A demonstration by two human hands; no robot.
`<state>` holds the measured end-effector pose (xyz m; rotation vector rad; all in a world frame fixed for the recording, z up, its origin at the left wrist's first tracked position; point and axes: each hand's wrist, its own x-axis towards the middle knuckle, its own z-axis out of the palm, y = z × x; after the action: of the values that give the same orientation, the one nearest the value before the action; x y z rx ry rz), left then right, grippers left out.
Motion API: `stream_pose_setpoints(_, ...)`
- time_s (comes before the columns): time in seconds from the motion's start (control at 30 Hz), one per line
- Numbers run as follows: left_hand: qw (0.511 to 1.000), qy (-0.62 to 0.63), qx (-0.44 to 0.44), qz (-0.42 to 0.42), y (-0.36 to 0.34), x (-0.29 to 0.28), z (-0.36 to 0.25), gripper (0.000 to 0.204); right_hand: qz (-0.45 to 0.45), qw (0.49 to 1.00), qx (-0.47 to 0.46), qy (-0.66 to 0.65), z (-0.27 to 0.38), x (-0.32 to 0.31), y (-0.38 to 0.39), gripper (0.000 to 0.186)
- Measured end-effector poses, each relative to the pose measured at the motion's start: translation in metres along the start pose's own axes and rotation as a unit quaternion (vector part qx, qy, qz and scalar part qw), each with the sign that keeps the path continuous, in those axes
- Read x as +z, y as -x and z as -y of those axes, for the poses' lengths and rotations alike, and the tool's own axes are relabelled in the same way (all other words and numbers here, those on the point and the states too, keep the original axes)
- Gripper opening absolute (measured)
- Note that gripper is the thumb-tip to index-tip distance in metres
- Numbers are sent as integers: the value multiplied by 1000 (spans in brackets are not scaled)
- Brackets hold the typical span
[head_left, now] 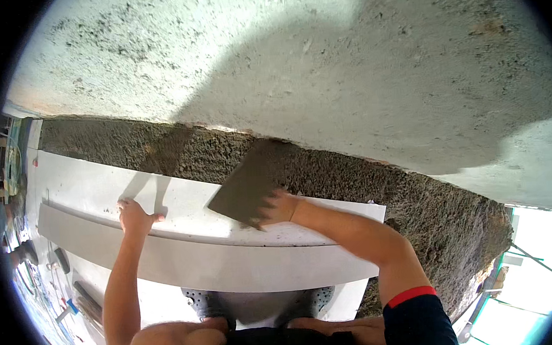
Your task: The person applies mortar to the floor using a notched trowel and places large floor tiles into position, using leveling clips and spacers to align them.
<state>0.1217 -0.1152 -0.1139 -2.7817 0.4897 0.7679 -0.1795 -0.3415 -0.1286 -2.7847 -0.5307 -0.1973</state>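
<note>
Trowel (pixel 247 185): flat, rectangular, grey with mortar, tilted against the rough mortar band (pixel 351 181).
Right hand (pixel 278 208): fingers closed on trowel.
Left hand (pixel 135 216): fingers curled, resting on white slab (pixel 184 202).

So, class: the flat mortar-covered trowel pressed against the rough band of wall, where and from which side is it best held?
Grip the trowel at its lower right end, coming from the person's right, as the right hand does. Its flat blade slants up-right onto the rough mortar band, so only that near end is free. The left hand rests on the white tile edge.
</note>
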Motion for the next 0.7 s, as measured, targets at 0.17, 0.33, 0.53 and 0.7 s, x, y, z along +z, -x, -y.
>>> stream_pose_setpoints(0.17, 1000, -9, 0, 1, -2, 3, 3, 124, -307, 947, 4, -88, 10, 3, -29, 25)
stream_pose_setpoints(0.33, 995, -42, 11, -86, -3, 4, 2, 121, -11, 996, 84, 1, -12, -14, -30, 28)
stream_pose_setpoints(0.53, 999, -43, 1, -19, -6, 2, 0, 129, -80, 997, 24, -5, 1, -14, -12, 27)
stream_pose_setpoints(0.7, 1000, -19, -5, 9, -6, -2, -1, 129, -189, 977, -86, 53, 10, -11, -49, 23)
